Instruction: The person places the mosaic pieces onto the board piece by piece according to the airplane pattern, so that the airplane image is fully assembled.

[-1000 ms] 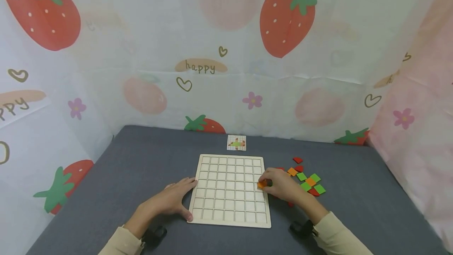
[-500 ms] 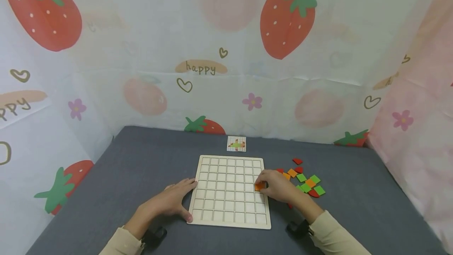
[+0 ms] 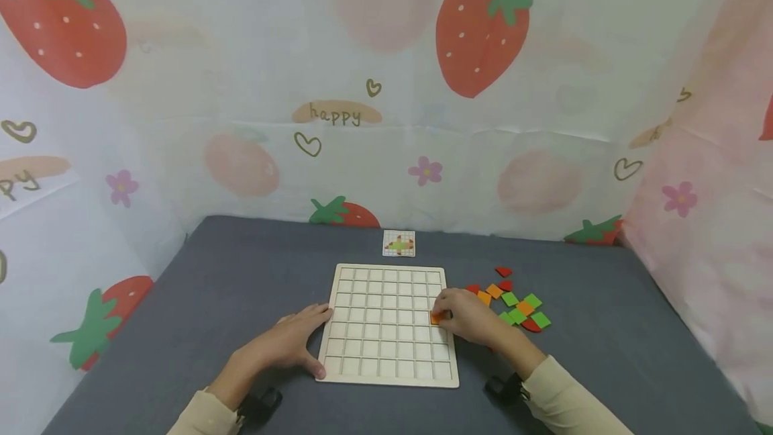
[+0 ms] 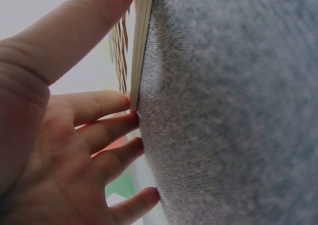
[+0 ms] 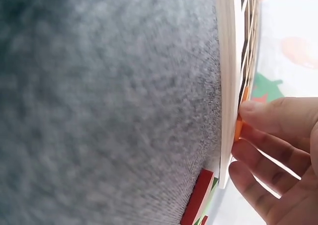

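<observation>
A pale wooden board (image 3: pixel 378 334) with a grid of square recesses lies on the dark grey table. My left hand (image 3: pixel 286 341) touches its left side, fingers spread and thumb at the near corner. In the left wrist view, the thumb (image 4: pixel 74 29) lies along the board's edge and the fingertips reach down to the cloth. At the right column of the grid, my right hand (image 3: pixel 468 316) pinches an orange square tile (image 3: pixel 435 319). The right wrist view shows that tile (image 5: pixel 238 129) between thumb and fingers, at the board's surface; whether it sits flat in a recess is unclear.
Right of the board lie loose tiles: several green squares (image 3: pixel 541 319), orange squares (image 3: pixel 494 291) and red rounded pieces (image 3: pixel 504 272). Behind the board is a small card (image 3: pixel 398 244) with a coloured grid pattern. A strawberry-printed curtain (image 3: pixel 356 173) encloses the table.
My right hand has shifted slightly left, bringing the orange tile from the board's right border over the right column. The left hand keeps its place on the board.
</observation>
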### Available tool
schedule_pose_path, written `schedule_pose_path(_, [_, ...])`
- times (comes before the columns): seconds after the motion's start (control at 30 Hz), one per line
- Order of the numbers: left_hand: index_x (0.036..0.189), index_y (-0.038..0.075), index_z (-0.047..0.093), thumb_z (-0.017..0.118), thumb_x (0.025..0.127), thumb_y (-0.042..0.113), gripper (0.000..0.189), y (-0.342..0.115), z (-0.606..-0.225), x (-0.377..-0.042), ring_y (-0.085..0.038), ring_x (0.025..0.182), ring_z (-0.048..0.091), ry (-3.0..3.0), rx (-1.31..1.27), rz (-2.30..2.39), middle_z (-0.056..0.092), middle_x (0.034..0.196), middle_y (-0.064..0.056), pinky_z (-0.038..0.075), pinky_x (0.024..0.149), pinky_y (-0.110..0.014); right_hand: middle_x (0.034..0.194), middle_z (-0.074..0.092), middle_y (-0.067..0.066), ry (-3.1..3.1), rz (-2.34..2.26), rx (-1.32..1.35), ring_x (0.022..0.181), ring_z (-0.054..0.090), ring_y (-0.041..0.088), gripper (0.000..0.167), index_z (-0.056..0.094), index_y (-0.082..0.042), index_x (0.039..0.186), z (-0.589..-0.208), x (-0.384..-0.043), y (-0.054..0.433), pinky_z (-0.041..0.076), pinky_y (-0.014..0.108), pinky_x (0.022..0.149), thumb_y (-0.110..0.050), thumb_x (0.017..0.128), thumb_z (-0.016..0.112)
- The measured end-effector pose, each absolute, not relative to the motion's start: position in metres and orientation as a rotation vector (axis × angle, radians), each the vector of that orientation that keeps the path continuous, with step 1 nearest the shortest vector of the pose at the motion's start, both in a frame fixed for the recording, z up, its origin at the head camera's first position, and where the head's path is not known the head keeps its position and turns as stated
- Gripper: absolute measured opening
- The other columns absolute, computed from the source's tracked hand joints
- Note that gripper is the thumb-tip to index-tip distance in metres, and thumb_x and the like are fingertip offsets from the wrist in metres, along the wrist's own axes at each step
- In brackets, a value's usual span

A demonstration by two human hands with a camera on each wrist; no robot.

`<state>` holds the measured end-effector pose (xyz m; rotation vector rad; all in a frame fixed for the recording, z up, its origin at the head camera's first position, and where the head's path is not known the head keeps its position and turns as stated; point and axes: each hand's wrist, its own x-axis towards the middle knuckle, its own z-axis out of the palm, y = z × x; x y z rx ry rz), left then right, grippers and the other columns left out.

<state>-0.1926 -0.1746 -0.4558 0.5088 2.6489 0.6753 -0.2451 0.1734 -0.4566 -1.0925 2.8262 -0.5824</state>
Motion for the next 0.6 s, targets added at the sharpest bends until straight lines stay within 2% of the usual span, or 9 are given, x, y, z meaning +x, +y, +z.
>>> schedule_pose_path(0.6, [0.145, -0.004, 0.04, 0.091, 0.057, 0.033, 0.109, -0.1683, -0.4513, -0.1916, -0.046, 0.144, 0.027, 2.663, 0.52, 0.675, 0.036, 0.153, -0.025, 0.024, 0.108, -0.069, 0.097, 0.069, 0.005, 2.841, -0.61, -1.022, 0.089, 0.064, 0.022, 0.014, 0.076, -0.003, 0.095, -0.4562, -0.2434, 0.1727, 0.055, 0.033, 0.078, -0.001, 0.082, 0.072])
